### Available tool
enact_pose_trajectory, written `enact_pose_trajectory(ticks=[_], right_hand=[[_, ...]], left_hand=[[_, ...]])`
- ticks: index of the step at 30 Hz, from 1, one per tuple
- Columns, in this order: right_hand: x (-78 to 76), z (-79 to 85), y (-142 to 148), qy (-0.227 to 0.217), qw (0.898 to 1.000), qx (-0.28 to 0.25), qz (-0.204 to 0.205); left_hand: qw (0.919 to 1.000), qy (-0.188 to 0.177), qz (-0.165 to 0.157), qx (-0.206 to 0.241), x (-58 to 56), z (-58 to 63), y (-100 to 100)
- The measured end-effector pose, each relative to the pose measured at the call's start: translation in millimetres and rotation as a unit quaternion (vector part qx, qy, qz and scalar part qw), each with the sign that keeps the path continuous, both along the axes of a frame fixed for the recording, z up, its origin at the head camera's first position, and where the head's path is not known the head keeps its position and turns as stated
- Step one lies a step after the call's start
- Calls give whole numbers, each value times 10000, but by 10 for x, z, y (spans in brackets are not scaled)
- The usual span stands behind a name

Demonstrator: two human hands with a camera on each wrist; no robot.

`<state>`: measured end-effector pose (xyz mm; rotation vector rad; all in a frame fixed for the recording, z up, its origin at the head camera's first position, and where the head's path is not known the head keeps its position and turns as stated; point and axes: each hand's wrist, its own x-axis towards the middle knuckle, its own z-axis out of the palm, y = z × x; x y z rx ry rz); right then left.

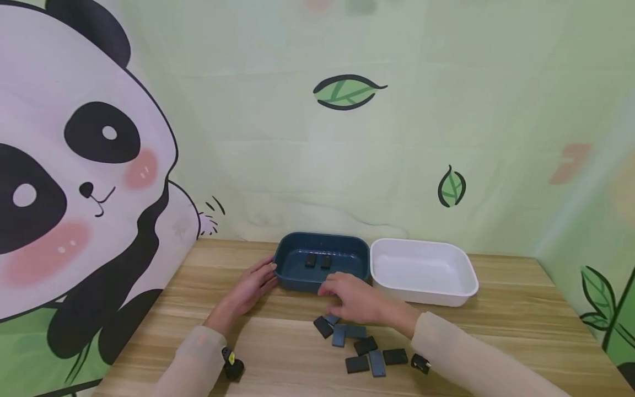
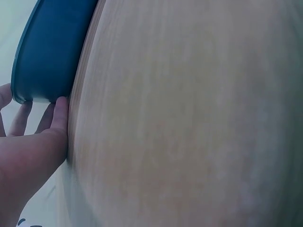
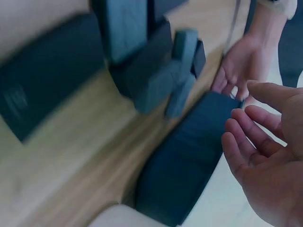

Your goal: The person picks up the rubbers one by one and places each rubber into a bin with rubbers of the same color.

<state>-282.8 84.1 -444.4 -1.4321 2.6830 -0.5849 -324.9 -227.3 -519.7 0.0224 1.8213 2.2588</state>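
Pale sleeves (image 1: 476,353) nearest my cam, then loose blk/blue blocks (image 1: 366,346) on tabletop (image 1: 278,355). R hand (image 1: 354,298) empty, fingers loosely bent, near blue tray (image 1: 300,284); L hand (image 1: 253,285) fingers spread, touching tray's L end. I see 2 blk blocks (image 1: 325,261) inside, white tray (image 1: 421,270) just R.

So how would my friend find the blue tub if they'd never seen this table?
Start at the wooden table beside the big panda picture. At its far edge, next to the white tub, is the one that the left hand touches. That's the blue tub: unlike its white neighbour, it's dark and has two small black blocks inside.
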Motion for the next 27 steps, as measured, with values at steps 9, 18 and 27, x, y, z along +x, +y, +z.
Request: enact_pose_trajectory(ticks=[9,18,27], right_hand=[[130,-213,-33,-150,9981,596,87],[130,-321,-52,-223,9979,596,153],[98,-358,-76,-447,9974,558,40]], left_hand=[[10000,18,13,86,-15,-15,-4],[9999,-107,55,63,-16,-10,10],[9999,-112,74,29,-13,2,4]])
